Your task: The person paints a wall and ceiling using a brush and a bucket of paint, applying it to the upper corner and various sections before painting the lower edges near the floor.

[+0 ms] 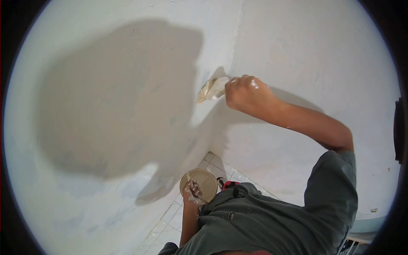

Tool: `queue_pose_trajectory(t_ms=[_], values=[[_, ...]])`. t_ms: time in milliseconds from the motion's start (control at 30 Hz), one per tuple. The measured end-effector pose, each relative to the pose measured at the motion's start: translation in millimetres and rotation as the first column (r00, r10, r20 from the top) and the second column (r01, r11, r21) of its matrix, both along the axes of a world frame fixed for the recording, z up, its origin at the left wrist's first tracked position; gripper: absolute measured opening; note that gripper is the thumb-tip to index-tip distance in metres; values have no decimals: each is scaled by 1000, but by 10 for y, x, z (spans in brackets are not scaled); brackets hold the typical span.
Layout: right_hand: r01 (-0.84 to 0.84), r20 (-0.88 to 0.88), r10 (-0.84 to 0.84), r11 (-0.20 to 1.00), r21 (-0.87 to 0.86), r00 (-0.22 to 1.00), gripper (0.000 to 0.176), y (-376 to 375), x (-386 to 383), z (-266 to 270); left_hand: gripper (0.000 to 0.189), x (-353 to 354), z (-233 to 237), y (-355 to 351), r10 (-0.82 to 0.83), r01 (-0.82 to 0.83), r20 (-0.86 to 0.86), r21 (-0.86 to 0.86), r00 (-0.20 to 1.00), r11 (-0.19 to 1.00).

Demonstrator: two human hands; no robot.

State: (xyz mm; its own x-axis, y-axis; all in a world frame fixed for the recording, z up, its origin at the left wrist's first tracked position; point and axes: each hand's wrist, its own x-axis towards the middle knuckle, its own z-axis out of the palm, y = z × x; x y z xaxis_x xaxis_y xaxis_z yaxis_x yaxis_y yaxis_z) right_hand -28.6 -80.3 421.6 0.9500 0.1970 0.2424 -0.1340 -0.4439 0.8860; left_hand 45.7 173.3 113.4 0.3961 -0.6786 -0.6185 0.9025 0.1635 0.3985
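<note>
My right hand (250,95) is raised near the corner of the walls, its fingers closed round a paintbrush (210,90). The pale bristles are splayed against the left wall (127,106), and the brush's upper part is coated white. A white smear marks the back of that hand. Low in front of my body, my left hand (194,190) holds a round beige bucket (208,178). Its paint-spattered fingers are curled over a thin strip across the bucket's mouth, perhaps its handle. How much paint is inside I cannot make out.
The right wall (289,55) meets the left one at the corner. White floor tiles (170,219) lie below, with a red and black item (229,184) near my body. A dark object (398,131) is at the right edge, and a white slatted piece (355,244) stands lower right.
</note>
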Motion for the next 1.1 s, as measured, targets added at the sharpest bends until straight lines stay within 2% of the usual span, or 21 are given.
queue_pose_trajectory(t_ms=[33, 67, 100, 133, 167, 200, 233, 267, 300, 333, 433, 467, 533, 667, 767, 833, 867, 933, 967, 1033, 1100], values=[[-26, 113, 18, 997, 67, 993, 13, -136, -56, -112, 21, -14, 12, -13, 28, -28, 16, 5, 999, 1000], [-36, 121, 27, 997, 75, 992, 13, -295, -123, -239, 21, -21, 10, -21, 37, -37, 24, 14, 999, 999], [-125, 265, 40, 942, 311, 963, 15, -479, -206, -386, 20, -16, 3, -19, 42, -42, 22, 4, 999, 999], [-239, 401, 16, 823, 515, 916, 20, -635, -296, -548, 20, -19, -18, -2, 48, -48, 20, -3, 999, 999], [-253, 409, 21, 815, 521, 912, 20, -737, -434, -712, 20, -38, -27, 14, 59, -59, 29, 7, 998, 998], [-256, 401, -156, 554, 792, 903, 26, -811, -569, -912, 20, -53, -52, 12, 83, -84, 52, 21, 995, 996], [-267, 323, -309, 209, 941, 894, 34, -887, -639, -1070, 20, -67, -25, -10, 109, -112, 77, 30, 991, 993], [-295, 343, -287, 197, 935, 894, 34, -1049, -639, -1312, 21, -102, 9, -52, 164, -176, 122, 96, 979, 980], [-467, 357, -352, -306, 829, 865, 37, -1085, -621, -1529, 21, -133, 14, -75, 173, -187, 133, 103, 976, 977], [-538, 331, -425, -703, 466, 842, 40, -1097, -602, -1658, 21, -143, 29, -79, 201, -216, 134, 110, 970, 970], [-504, 310, -423, -825, 258, 851, 43, -1150, -378, -1742, 21, -148, 40, -65, 205, -225, 167, 112, 964, 968], [-500, 313, -420, -830, 248, 852, 43, -1174, -254, -1775, 20, -166, 56, -80, 234, -257, 178, 114, 956, 960], [-390, 244, -351, -910, 140, 904, 47, -1215, -88, -1865, 20, -181, 60, -98, 260, -285, 193, 115, 946, 951], [-363, 225, -344, -930, 51, 912, 48, -1193, -43, -2044, 19, -218, 101, -121, 324, -342, 168, 91, 931, 935], [-312, 110, -306, -949, 45, 946, 49, -1187, -119, -2135, 19, -262, 180, -154, 352, -366, 147, 86, 925, 927], [-285, -63, -285, -958, 7, 956, 49, -1154, -175, -2195, 19, -260, 200, -162, 375, -389, 135, 94, 917, 917], [-282, -64, -282, -959, 4, 957, 49, -1123, -220, -2275, 19, -244, 166, -147, 379, -385, 86, 75, 921, 920], [-170, -269, -164, -986, 2, 949, 51, -1097, -246, -2340, 19, -242, 209, -160, 394, -396, 41, 58, 918, 916], [-158, -269, -152, -987, 0, 951, 51, -1112, -216, -2344, 19, -247, 230, -174, 401, -403, 36, 82, 915, 912], [-245, -291, -299, -947, 208, 909, 49, -1087, -263, -2132, 19, -247, 245, -178, 396, -397, 35, 106, 918, 912], [-313, -129, -381, -876, 366, 915, 46, -1129, -238, -1626, 20, -237, 192, -144, 371, -372, 30, 40, 928, 928]])
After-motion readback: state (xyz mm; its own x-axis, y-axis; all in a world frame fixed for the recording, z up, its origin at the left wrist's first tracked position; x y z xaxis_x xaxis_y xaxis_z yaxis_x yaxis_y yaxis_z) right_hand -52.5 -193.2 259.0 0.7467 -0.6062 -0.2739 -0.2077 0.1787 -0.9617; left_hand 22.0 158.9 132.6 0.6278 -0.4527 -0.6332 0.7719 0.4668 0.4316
